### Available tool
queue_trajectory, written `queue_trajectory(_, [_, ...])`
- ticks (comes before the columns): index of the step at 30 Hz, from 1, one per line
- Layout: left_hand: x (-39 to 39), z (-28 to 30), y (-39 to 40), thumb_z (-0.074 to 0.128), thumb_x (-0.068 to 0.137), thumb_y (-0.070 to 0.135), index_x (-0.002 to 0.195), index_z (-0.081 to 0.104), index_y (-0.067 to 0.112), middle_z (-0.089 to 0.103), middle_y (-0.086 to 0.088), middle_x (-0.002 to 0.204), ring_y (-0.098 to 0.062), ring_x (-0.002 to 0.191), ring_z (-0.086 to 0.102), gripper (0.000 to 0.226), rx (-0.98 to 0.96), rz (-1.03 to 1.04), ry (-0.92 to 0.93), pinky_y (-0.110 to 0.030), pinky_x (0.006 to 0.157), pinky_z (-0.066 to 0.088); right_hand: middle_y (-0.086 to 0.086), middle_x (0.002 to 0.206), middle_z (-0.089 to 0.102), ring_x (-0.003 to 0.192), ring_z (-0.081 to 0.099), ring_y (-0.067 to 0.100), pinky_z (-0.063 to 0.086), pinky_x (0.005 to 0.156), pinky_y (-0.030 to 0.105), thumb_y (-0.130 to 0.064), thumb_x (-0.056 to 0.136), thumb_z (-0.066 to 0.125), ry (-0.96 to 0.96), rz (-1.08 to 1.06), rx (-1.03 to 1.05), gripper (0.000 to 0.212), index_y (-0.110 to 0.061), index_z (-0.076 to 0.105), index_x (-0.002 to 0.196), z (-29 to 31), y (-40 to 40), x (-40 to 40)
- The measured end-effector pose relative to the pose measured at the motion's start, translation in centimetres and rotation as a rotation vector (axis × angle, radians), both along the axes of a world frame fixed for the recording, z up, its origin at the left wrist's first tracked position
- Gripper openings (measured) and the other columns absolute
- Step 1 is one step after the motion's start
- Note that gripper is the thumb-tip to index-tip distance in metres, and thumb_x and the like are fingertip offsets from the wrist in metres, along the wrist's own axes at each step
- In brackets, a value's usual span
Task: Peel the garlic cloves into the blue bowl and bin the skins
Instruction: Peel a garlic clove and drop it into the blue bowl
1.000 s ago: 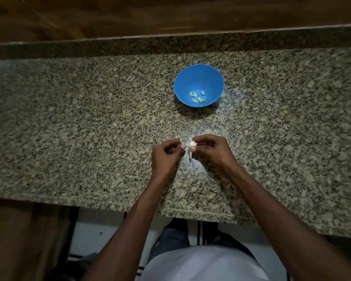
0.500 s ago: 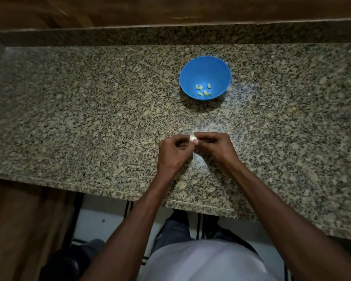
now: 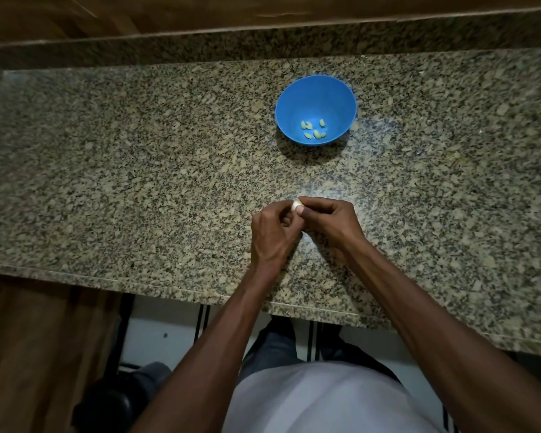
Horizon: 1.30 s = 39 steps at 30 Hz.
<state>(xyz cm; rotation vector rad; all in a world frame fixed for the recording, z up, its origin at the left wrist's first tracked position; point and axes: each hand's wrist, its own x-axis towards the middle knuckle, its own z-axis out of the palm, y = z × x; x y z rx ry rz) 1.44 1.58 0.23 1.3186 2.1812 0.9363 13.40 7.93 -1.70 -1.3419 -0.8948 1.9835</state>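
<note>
Hands, two, bare, met over the near middle of the counter (image 3: pixel 138 182). Left hand (image 3: pixel 274 235): fingers curled inward, tips at the clove (image 3: pixel 295 205). Right hand (image 3: pixel 328 220): fingers curled, thumb and forefinger pinching the clove's right end. Both grip the same item; neither is open.

Clove: one, pale, small, held between the fingertips of both hands just above the counter. Whether skin clings to it cannot be told; it is mostly hidden by the fingers.

Bowl (image 3: pixel 341 98): blue, upright, on the counter far of the hands and slightly right, well apart from them.

Peeled cloves (image 3: pixel 313 129): about five, yellowish, lying loose at the bottom of the bowl.

Skins: none seen on the counter. Bin: not in view.

Progress, as judged: partly done. Several cloves are peeled and in the bowl; one is in hand, seemingly mid-peel. No unpeeled stock shows on the counter, so this may be the last, though that is uncertain. Left to do: finish this clove, drop it in the bowl, bin the skins.

Also present: wooden wall beyond the counter's far edge.
</note>
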Motion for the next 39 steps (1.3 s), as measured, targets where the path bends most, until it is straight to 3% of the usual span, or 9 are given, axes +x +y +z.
queue_trajectory(3, [0.4,-0.2,0.0,0.067,0.099,0.014,0.116,0.072,0.006,0.071,-0.002,0.096,-0.002,0.074,0.060,0.020,0.010,-0.018,0.052,-0.002,0.065,0.046,0.023,0.104,0.078,0.097,0.078,0.035,0.065,0.086,0.039,0.002,0.085,0.082,0.013,-0.048,-0.039,0.035,0.007,0.073,0.118,0.4,-0.2,-0.3])
queue_trajectory(7, [0.6,-0.8,-0.1,0.062,0.102,0.012,0.117,0.071,0.006,0.073,-0.006,0.100,-0.011,0.082,0.064,0.019,0.011,-0.058,0.105,-0.015,0.072,0.053,0.019,0.105,0.079,0.098,0.078,0.031,0.064,0.089,0.040,-0.002,0.085,0.083,0.001,-0.058,-0.066,0.033,0.005,0.075,0.116,0.2,-0.6,-0.5])
queue_trajectory(12, [-0.1,-0.6,0.1,0.060,0.102,0.014,0.116,0.070,0.008,0.072,-0.006,0.098,-0.012,0.082,0.066,0.018,-0.046,-0.096,0.078,-0.017,0.067,0.056,0.016,0.102,0.079,0.096,0.079,0.028,0.064,0.087,0.040,-0.004,0.085,0.084,-0.050,-0.046,-0.070,0.030,0.002,0.076,0.113,0.2,-0.6,-0.8])
queue_trajectory(16, [-1.3,-0.3,0.6,0.071,0.097,0.025,0.113,0.071,0.012,0.071,0.002,0.096,-0.009,0.084,0.068,0.021,-0.129,-0.037,-0.081,-0.012,0.064,0.051,0.017,0.102,0.079,0.094,0.079,0.029,0.065,0.085,0.039,-0.004,0.083,0.086,-0.047,-0.037,-0.041,0.033,0.002,0.076,0.114,0.4,-0.4,-0.8])
queue_trajectory(20, [-2.5,-0.3,0.5,0.083,0.086,0.024,0.111,0.075,0.011,0.076,0.001,0.098,-0.008,0.088,0.074,0.029,-0.154,0.070,-0.285,-0.026,0.078,0.064,0.022,0.105,0.077,0.097,0.078,0.032,0.065,0.086,0.038,0.001,0.085,0.082,-0.019,0.020,-0.036,0.035,0.006,0.073,0.118,0.6,0.0,-0.4])
queue_trajectory(24, [-2.5,-0.4,0.0,0.082,0.086,0.022,0.109,0.077,0.012,0.077,0.001,0.094,-0.008,0.085,0.074,0.025,-0.149,0.063,-0.281,-0.030,0.078,0.065,0.016,0.107,0.078,0.098,0.078,0.026,0.064,0.085,0.032,-0.006,0.089,0.080,-0.103,0.151,0.053,0.037,-0.002,0.073,0.125,0.7,0.4,0.3])
queue_trajectory(30, [-1.9,-0.5,0.2,0.084,0.084,0.028,0.109,0.072,0.011,0.072,0.006,0.093,-0.007,0.087,0.070,0.033,-0.151,0.108,-0.300,-0.024,0.076,0.062,0.017,0.102,0.079,0.082,0.074,0.024,0.065,0.084,0.042,-0.002,0.093,0.076,-0.191,0.236,0.131,0.033,-0.006,0.074,0.126,0.8,0.8,0.2])
queue_trajectory(35, [-2.2,-0.4,0.1,0.080,0.088,0.015,0.113,0.069,0.011,0.072,-0.001,0.102,-0.015,0.094,0.072,0.028,-0.170,0.152,-0.541,-0.022,0.077,0.061,0.016,0.097,0.079,0.084,0.076,0.028,0.064,0.088,0.048,-0.006,0.092,0.078,-0.165,0.208,0.128,0.033,-0.007,0.074,0.125,0.3,0.8,0.2])
queue_trajectory(39, [-3.2,-0.4,0.0,0.078,0.089,0.007,0.112,0.070,0.009,0.074,-0.012,0.106,-0.028,0.100,0.074,0.024,-0.191,0.122,-0.707,-0.036,0.084,0.064,0.017,0.106,0.078,0.094,0.077,0.032,0.063,0.090,0.052,-0.003,0.095,0.073,-0.121,0.230,0.119,0.030,-0.006,0.073,0.125,-0.1,0.7,0.2])
